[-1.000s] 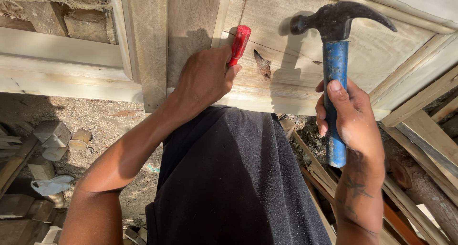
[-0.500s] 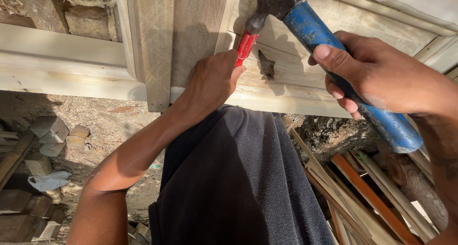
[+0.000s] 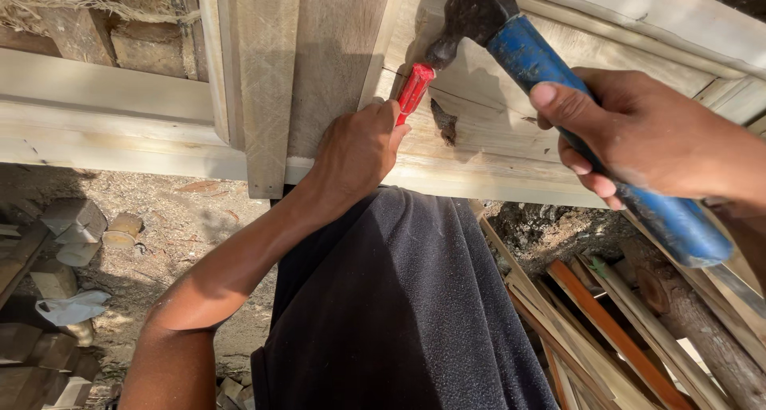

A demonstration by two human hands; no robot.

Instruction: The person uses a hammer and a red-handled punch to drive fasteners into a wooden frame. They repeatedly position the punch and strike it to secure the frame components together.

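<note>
My left hand point(image 3: 355, 151) grips a tool with a red handle point(image 3: 414, 91), a chisel or screwdriver, held against a pale wooden frame point(image 3: 495, 139). The tool's tip is hidden behind my fingers. My right hand point(image 3: 650, 135) holds a hammer by its blue handle point(image 3: 606, 143). The dark hammer head point(image 3: 467, 15) rests on the top end of the red handle. A dark notch point(image 3: 444, 125) is cut into the wood just right of the red handle. My leg in black cloth point(image 3: 399, 306) fills the lower middle.
A vertical plank point(image 3: 267, 83) crosses the frame at left of my hand. Wood offcuts point(image 3: 68, 226) and a white rag point(image 3: 72, 308) lie on the dirt ground at left. Long wooden strips and a log point(image 3: 630, 322) are stacked at lower right.
The hammer swung from raised upright at right down and left onto the red handle's end. My left hand has stayed put on the red-handled tool.
</note>
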